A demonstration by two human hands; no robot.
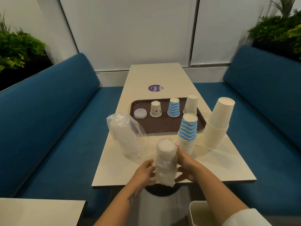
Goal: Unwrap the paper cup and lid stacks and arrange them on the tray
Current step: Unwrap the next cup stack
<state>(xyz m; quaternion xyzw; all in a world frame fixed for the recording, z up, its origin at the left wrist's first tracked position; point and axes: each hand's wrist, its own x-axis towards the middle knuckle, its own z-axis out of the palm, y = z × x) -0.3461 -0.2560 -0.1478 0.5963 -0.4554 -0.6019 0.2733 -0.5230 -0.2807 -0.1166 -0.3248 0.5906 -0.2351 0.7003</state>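
A plastic-wrapped stack of white cups [166, 160] stands at the table's near edge. My left hand [144, 172] grips its lower left side and my right hand [185, 167] holds its right side, one finger reaching up near the top. A second wrapped stack of lids [125, 136], its clear bag loose, leans to the left. Unwrapped stacks of blue-striped cups [187, 132] and plain white cups [218, 123] stand to the right. On the brown tray [162, 126] sit a lid [140, 113], a patterned cup [155, 109], a blue-striped cup [173, 107] and a white cup [191, 104], all upside down.
The cream table [228, 168] has a purple sticker [155, 88] beyond the tray. Blue benches [48, 119] flank it on both sides, with plants behind them. A white bin [200, 212] stands at the lower right, and another table corner [40, 212] shows at the lower left.
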